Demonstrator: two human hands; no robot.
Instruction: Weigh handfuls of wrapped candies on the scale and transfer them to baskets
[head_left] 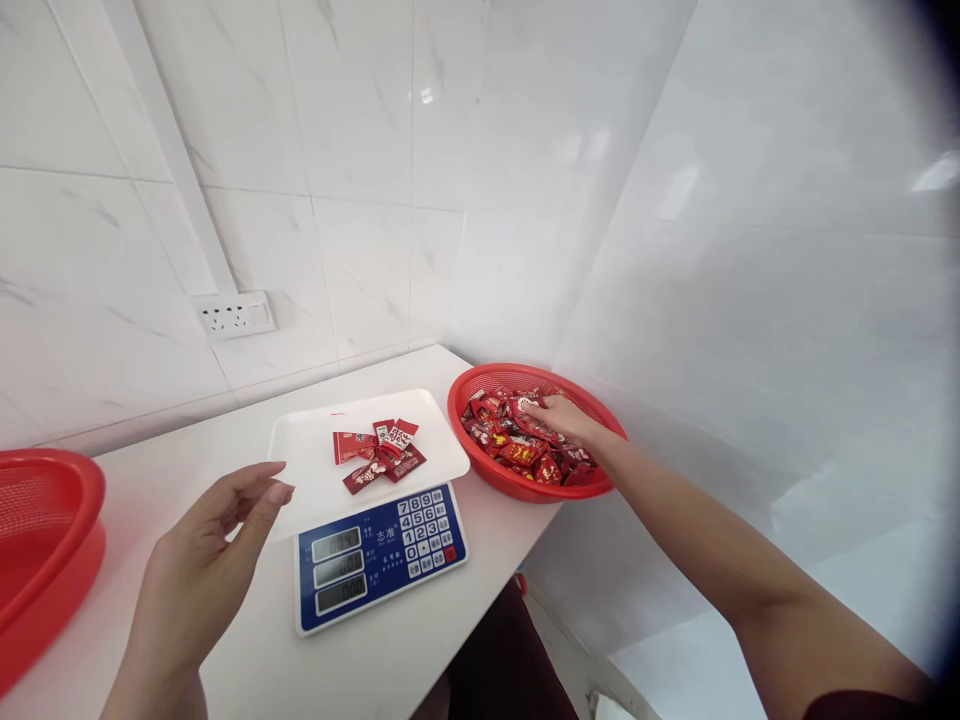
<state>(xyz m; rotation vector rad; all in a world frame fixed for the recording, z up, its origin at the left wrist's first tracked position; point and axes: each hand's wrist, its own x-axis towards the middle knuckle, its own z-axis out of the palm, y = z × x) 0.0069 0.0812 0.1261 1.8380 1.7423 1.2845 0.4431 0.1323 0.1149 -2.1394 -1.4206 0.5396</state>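
My left hand is raised beside the left edge of the white scale tray. Its thumb and fingers are apart, with nothing between them. Several small red wrapped packets lie in a loose pile on that tray. Over at the right, my right hand reaches into a red plastic basket filled with similar shiny packets. The fingers of this hand pinch a red-and-white packet on top of the heap; the fingertips are partly hidden.
A blue digital scale with displays and a keypad sits on the white table. Another red basket stands at the left edge. Tiled walls with a socket rise behind; a wall closes the right side.
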